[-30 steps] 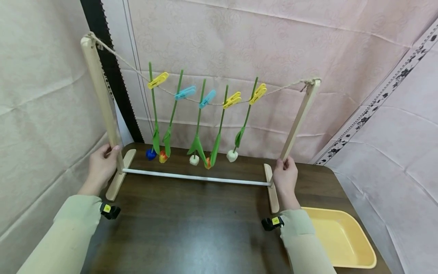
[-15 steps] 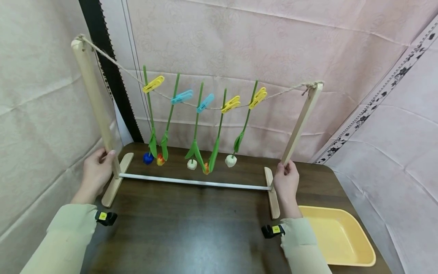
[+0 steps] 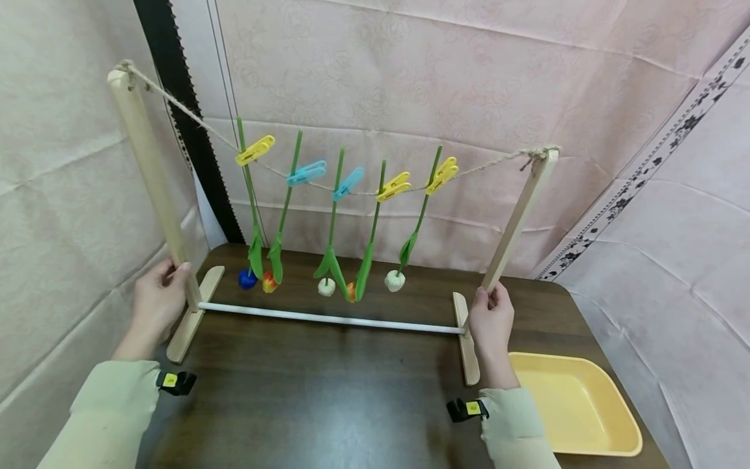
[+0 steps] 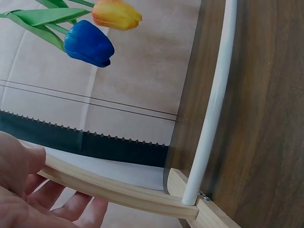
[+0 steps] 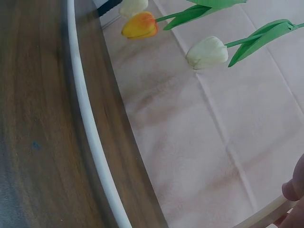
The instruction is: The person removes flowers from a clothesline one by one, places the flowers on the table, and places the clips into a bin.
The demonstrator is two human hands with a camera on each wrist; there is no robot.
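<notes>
My left hand (image 3: 157, 303) grips the left wooden post (image 3: 146, 163) low down, and my right hand (image 3: 492, 326) holds the right post (image 3: 518, 221) near its foot. A white rod (image 3: 334, 319) joins the two posts at the bottom. Between the post tops sags a rope (image 3: 495, 161) with yellow (image 3: 255, 150) and blue clothespins (image 3: 307, 172). Several artificial tulips hang head down from them: a blue one (image 4: 89, 43), orange-yellow ones (image 5: 139, 25) and white ones (image 5: 207, 52). The left wrist view shows the thumb and fingers around the post.
A yellow tray (image 3: 577, 404) stands at the right of the brown table (image 3: 328, 391). Pale cloth (image 3: 375, 78) hangs behind and on both sides, with a black strip (image 3: 187, 117) at the back left.
The frame, with both hands on it, has moved toward the viewer and slightly left. Its hanging tulips appear lower in the head view. Both hands have kept their hold.
</notes>
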